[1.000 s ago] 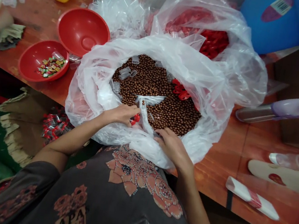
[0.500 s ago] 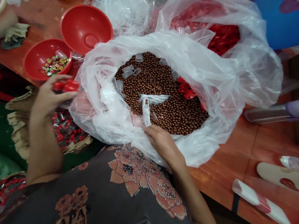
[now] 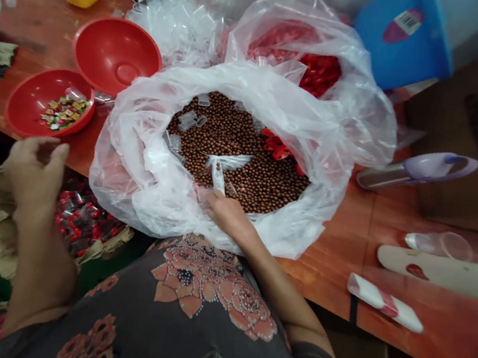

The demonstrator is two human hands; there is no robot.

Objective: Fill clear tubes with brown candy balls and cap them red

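Observation:
My right hand (image 3: 230, 215) grips the handle of a white scoop (image 3: 219, 177), whose head lies among many small round brown balls (image 3: 261, 179). A large clear plastic bag (image 3: 139, 188) with its mouth spread open holds these balls. Several small clear cups (image 3: 187, 120) and some red pieces (image 3: 274, 145) lie on top of them. Over on the left, my left hand (image 3: 36, 169) is raised, thumb and fingers apart, and nothing shows in it. Below it is a torn-edged carton of red-capped clear containers (image 3: 84, 219).
A red bowl of small wrapped pieces (image 3: 16, 110) and another red bowl (image 3: 116, 53) stand left of the bag. Behind are clear cups (image 3: 180, 29), a bag of red pieces (image 3: 321, 75) and a blue bin (image 3: 403, 42). A purple-handled vessel (image 3: 420, 170) lies right.
My left hand has let go of the red-capped containers and its fingers have spread. My right hand stays on the scoop. The whole view has shifted a little.

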